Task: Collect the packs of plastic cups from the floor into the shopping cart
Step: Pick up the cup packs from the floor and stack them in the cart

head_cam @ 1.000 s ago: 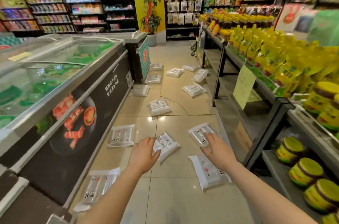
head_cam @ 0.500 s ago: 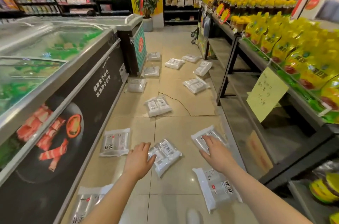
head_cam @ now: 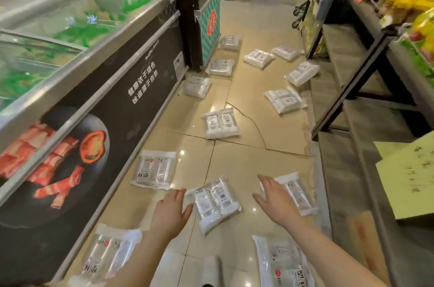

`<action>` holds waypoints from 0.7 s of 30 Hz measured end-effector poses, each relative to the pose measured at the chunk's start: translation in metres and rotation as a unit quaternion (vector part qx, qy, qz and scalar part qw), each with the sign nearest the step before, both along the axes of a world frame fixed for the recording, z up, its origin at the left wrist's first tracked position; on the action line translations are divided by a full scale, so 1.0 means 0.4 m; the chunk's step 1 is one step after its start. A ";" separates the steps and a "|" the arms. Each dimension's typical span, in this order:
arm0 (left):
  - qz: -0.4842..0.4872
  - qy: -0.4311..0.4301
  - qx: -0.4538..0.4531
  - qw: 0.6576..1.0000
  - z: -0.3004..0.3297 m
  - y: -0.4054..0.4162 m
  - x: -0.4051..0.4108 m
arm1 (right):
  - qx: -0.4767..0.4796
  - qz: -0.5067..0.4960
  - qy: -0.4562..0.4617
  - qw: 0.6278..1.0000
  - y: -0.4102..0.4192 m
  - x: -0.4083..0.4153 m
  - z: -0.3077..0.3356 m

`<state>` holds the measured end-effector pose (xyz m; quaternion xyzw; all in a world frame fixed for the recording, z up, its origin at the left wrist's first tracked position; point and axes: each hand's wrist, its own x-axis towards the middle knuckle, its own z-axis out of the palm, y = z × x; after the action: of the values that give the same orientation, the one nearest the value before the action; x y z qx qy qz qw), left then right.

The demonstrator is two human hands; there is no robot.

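Packs of plastic cups lie scattered along the floor (head_cam: 270,162), from the bottom of the frame up to the upper centre, and none is lifted yet. Compared with 1 second ago, your view has tilted down and come nearer, and your 2 hands have stayed over the same 2 packs, so I judge that the pickup is only beginning. No shopping cart is visible in the frame.

Your left hand (head_cam: 170,212) is relaxed with its fingers straight, and its fingertips touch the left edge of the centre pack (head_cam: 215,202) at lower centre. Your right hand (head_cam: 273,201) is spread flat, reaching over the pack on the right (head_cam: 297,192); I cannot tell whether it presses on it. Neither hand grips anything. The freezer (head_cam: 94,89) fills the left side of the frame.
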<state>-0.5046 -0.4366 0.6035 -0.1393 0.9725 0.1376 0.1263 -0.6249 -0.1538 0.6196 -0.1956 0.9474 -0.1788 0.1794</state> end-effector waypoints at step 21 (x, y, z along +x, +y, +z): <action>0.045 -0.110 0.050 0.992 -0.753 -0.191 -0.491 | 0.021 0.007 -0.132 0.991 -0.288 -0.491 -0.757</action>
<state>-0.7010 -0.5131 0.3024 -0.1903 0.9375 0.1750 0.2330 -0.8211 -0.2691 0.3170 -0.1727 0.9175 -0.1823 0.3083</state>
